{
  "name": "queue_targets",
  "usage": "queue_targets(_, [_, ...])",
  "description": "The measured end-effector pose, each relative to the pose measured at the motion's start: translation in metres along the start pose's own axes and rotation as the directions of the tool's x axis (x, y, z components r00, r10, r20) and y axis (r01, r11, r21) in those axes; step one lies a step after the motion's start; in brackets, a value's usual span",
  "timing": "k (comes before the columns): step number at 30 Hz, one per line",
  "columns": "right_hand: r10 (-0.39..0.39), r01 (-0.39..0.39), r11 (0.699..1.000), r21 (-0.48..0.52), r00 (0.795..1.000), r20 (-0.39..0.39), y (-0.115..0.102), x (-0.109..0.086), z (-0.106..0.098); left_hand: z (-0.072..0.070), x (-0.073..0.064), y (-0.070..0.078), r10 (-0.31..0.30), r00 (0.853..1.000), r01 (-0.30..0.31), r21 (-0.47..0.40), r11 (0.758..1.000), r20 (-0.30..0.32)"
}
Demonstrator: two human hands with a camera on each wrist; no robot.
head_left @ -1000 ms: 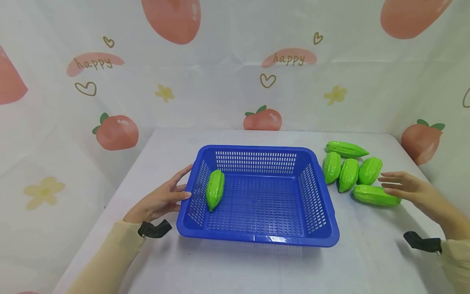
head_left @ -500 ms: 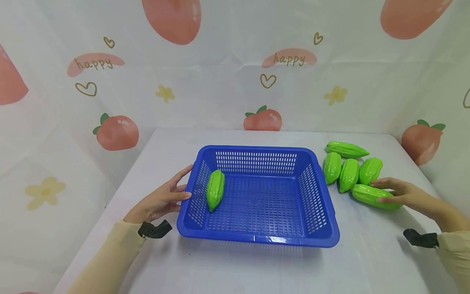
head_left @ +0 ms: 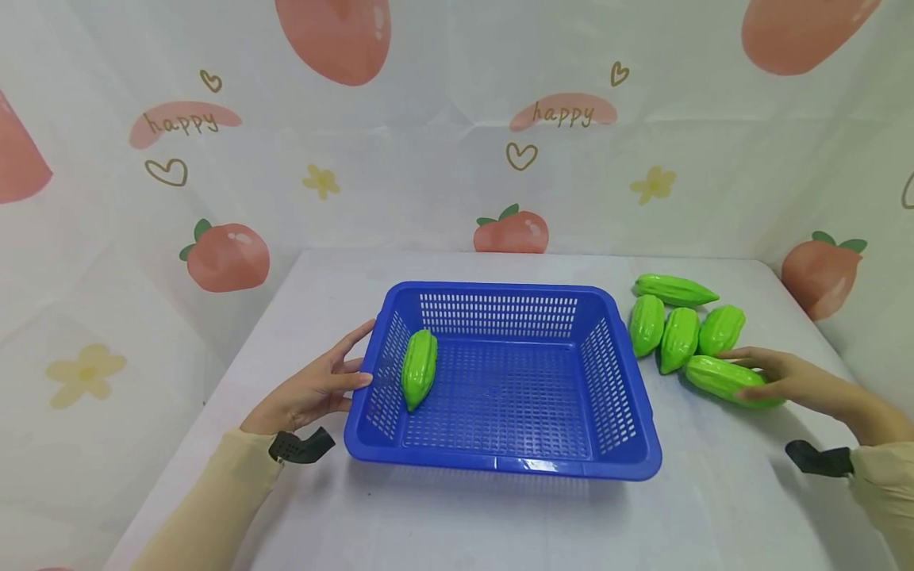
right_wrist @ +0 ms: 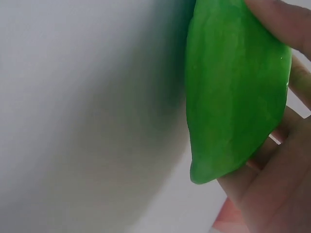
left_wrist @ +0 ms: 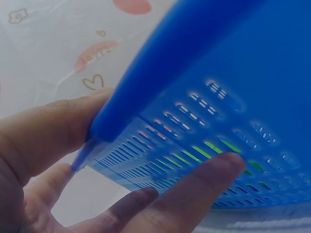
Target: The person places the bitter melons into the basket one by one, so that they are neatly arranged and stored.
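Observation:
My left hand [head_left: 314, 388] grips the left rim of a blue plastic basket [head_left: 493, 464]; in the left wrist view its fingers lie against the slotted outer wall [left_wrist: 194, 114]. Inside the basket, by its left wall, lies a ribbed green bitter melon [head_left: 419, 369]. At the right of the table my right hand [head_left: 800, 381] holds another bitter melon [head_left: 721, 378], thumb on the near side and fingers over the far side. The right wrist view shows this bitter melon [right_wrist: 233, 97] between thumb and fingers, above its shadow.
Several more bitter melons lie just beyond the right hand: one at the back [head_left: 674, 289], others [head_left: 679, 339] side by side in front of it. The white table [head_left: 485, 523] meets a printed cloth backdrop [head_left: 414, 190] behind and at both sides.
The right hand has come down and left onto the nearest bitter melon and taken hold of it. That bitter melon has turned slightly. The left hand and basket have stayed put.

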State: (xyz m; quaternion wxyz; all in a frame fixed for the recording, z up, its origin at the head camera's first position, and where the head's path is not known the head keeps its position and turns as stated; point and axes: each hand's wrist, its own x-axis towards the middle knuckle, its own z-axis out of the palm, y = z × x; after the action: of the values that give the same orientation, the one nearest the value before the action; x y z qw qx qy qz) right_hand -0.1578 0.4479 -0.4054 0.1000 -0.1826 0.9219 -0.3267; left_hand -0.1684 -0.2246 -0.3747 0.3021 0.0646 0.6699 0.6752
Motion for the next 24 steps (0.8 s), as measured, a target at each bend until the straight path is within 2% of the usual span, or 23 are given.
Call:
queue_targets(5, [0.007,-0.007,1.000,-0.003,0.999,-0.045,-0.011,-0.001,-0.004,0.000,0.000,0.000,-0.001,1.000,0.001,-0.005,1.000,0.002])
queue_targets(11, [0.034,-0.031,0.998,0.048,0.997,-0.065,-0.030,0.003,-0.009,0.000,-0.001,0.000,-0.006,1.000,0.006,-0.027,1.000,-0.004])
queue_targets(14, [0.019,-0.013,0.998,0.063,0.995,-0.094,-0.041,0.008,-0.012,-0.001,-0.002,0.000,-0.013,1.000,0.013,-0.036,0.999,-0.005])
queue_targets(18, [-0.037,0.052,0.992,0.112,0.990,-0.137,-0.060,0.017,-0.016,-0.001,-0.002,0.000,-0.014,1.000,0.014,-0.033,0.999,-0.009])
queue_targets(24, [-0.033,0.071,0.979,0.189,0.979,-0.199,-0.094,0.031,-0.018,-0.001,-0.002,0.000,-0.007,1.000,0.007,-0.032,0.999,-0.003])
